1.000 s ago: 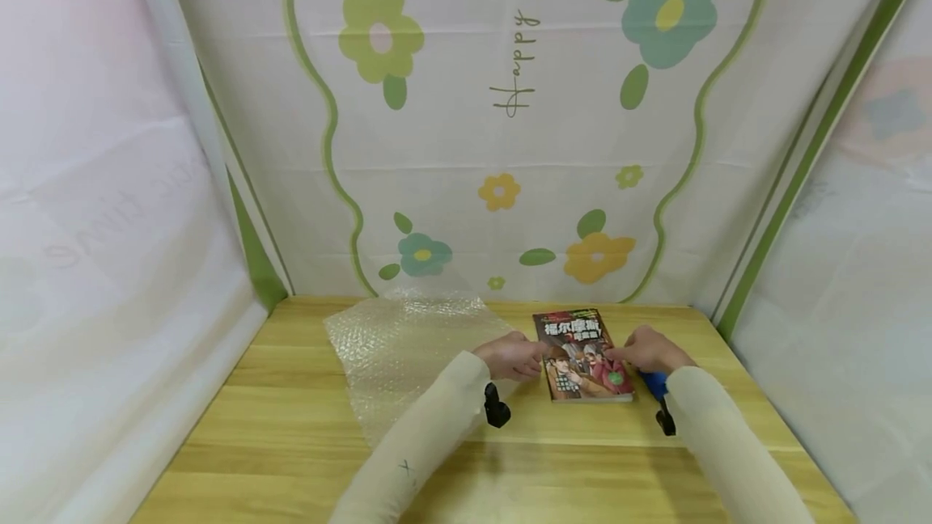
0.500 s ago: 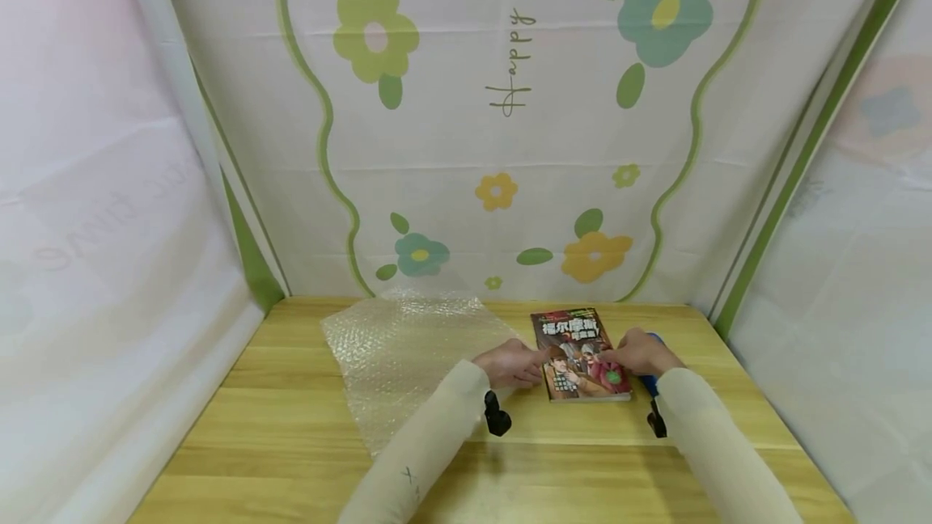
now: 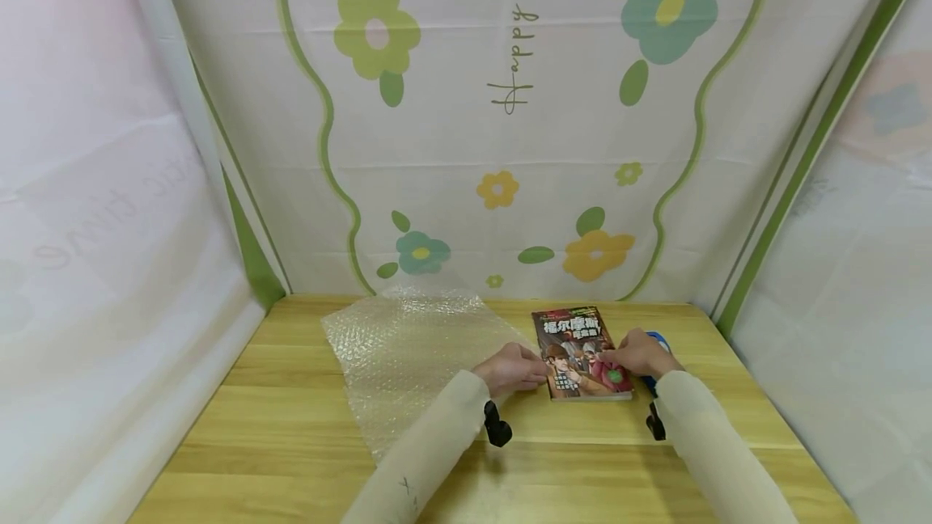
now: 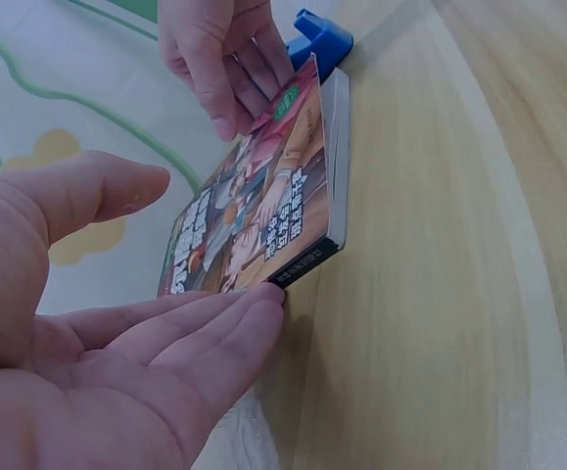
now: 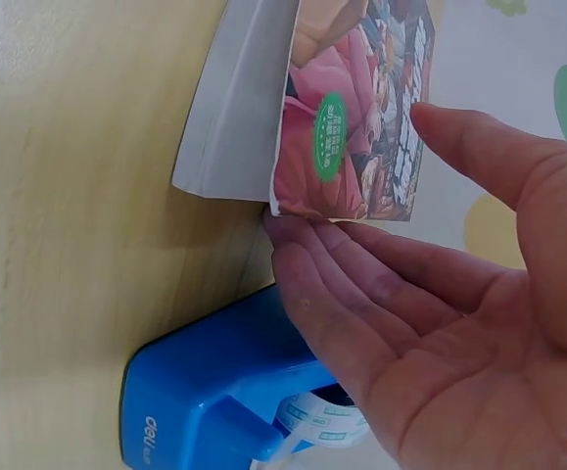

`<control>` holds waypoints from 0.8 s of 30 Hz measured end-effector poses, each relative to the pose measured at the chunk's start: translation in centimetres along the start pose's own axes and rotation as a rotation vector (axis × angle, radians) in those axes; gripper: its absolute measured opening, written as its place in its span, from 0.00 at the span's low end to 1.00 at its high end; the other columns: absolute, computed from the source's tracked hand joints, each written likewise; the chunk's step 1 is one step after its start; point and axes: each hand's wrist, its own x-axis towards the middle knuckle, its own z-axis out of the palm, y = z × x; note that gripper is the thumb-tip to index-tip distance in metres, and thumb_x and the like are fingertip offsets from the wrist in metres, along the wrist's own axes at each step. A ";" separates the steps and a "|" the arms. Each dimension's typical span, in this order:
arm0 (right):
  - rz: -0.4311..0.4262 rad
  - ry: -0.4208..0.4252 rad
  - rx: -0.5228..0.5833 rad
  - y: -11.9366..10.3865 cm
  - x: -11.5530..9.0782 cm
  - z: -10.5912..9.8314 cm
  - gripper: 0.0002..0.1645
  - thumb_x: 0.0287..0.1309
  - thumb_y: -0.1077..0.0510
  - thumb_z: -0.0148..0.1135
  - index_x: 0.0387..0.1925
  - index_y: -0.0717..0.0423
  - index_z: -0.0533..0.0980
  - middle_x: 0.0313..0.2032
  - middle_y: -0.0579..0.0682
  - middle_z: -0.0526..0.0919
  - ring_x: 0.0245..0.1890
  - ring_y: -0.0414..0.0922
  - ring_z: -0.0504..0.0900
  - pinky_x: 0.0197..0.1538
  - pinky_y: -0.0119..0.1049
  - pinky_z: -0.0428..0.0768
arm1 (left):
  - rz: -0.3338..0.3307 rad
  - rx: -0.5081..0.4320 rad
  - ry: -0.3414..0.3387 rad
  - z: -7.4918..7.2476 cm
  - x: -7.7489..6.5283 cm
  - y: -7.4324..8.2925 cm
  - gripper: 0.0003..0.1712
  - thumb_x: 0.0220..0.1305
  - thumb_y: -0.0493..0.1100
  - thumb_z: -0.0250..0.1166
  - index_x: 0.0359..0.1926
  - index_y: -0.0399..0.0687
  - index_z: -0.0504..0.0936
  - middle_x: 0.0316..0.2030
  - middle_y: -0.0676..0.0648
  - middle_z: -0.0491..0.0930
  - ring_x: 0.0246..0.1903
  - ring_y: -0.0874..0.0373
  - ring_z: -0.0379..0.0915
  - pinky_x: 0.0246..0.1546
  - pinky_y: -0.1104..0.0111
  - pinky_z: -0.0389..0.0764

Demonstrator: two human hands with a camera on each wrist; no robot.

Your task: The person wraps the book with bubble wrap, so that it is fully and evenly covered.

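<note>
Pale cloth walls [image 3: 451,132] printed with flowers close in a wood-grain worktop [image 3: 240,443]. A sheet of bubble wrap [image 3: 415,346] lies left of the middle, reaching the worktop's far edge. Two cream sleeves [image 3: 433,443] come in over the near edge. Right of the middle, near the far edge, a book [image 3: 580,358] lies face up, its front cover gaping from the pages. The left hand [image 3: 512,369] has its fingers straight against the book's left edge, thumb raised clear, gripping nothing. The right hand [image 3: 642,354] has its fingers extended, tips at the book's right edge; whether its thumb touches the cover I cannot tell. Beside that hand, towards the worktop's right edge, stands a blue tape dispenser [image 5: 200,387] holding a tape roll [image 5: 327,421].
</note>
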 end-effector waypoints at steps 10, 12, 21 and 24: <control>0.004 0.026 0.036 0.3 0.3 0.4 0.35 0.69 0.52 0.68 0.06 0.45 0.66 0.08 0.38 0.60 0.11 0.36 0.55 0.20 0.30 0.61 | 0.022 -0.041 0.060 0.6 0.0 -0.8 0.21 0.71 0.32 0.67 0.61 0.24 0.78 0.57 0.36 0.83 0.61 0.43 0.82 0.68 0.53 0.80; -0.002 0.033 0.028 0.2 0.3 0.5 0.34 0.68 0.52 0.69 0.06 0.46 0.67 0.07 0.38 0.60 0.11 0.36 0.55 0.20 0.30 0.60 | 0.019 -0.074 0.088 0.7 0.0 -0.9 0.24 0.69 0.31 0.68 0.62 0.23 0.76 0.56 0.36 0.83 0.59 0.44 0.83 0.67 0.54 0.81; -0.010 0.043 -0.015 0.1 0.3 0.4 0.36 0.68 0.50 0.68 0.06 0.44 0.63 0.08 0.37 0.57 0.11 0.35 0.56 0.20 0.29 0.60 | 0.009 -0.131 0.232 1.2 0.2 -0.8 0.22 0.66 0.32 0.72 0.59 0.28 0.80 0.52 0.39 0.85 0.48 0.53 0.88 0.59 0.60 0.87; 0.012 0.040 -0.011 0.2 0.4 0.5 0.35 0.69 0.50 0.68 0.06 0.44 0.65 0.08 0.38 0.59 0.11 0.35 0.56 0.20 0.29 0.61 | 0.000 -0.129 0.279 1.5 0.6 -1.0 0.21 0.65 0.32 0.74 0.57 0.30 0.83 0.50 0.40 0.87 0.46 0.54 0.89 0.56 0.61 0.88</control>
